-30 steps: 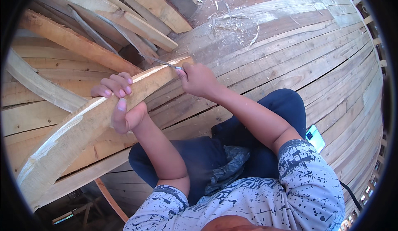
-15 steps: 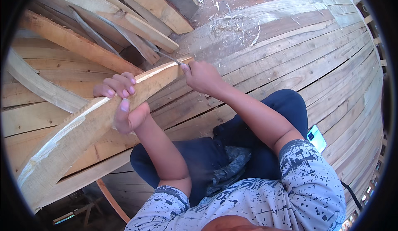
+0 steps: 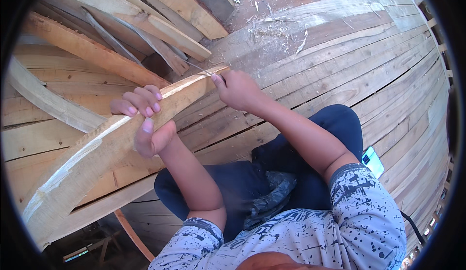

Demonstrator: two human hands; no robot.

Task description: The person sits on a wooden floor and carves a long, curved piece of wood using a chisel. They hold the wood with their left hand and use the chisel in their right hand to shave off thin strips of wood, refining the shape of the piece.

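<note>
A long curved wooden plank rises from the lower left toward the middle, with a pale, freshly cut strip along its top edge. My left hand is closed around it midway, fingers over the top edge and thumb against the near face. At the plank's far end my right hand is closed on a thin-bladed knife. The narrow grey blade sticks out to the upper left, across the plank's top edge. Most of the handle is hidden inside my fist.
Several boards and curved timbers lie at the upper left. Wood shavings are scattered over the plank floor. My crossed legs are below the plank. A phone lies beside my right knee. A dark opening shows at the lower left.
</note>
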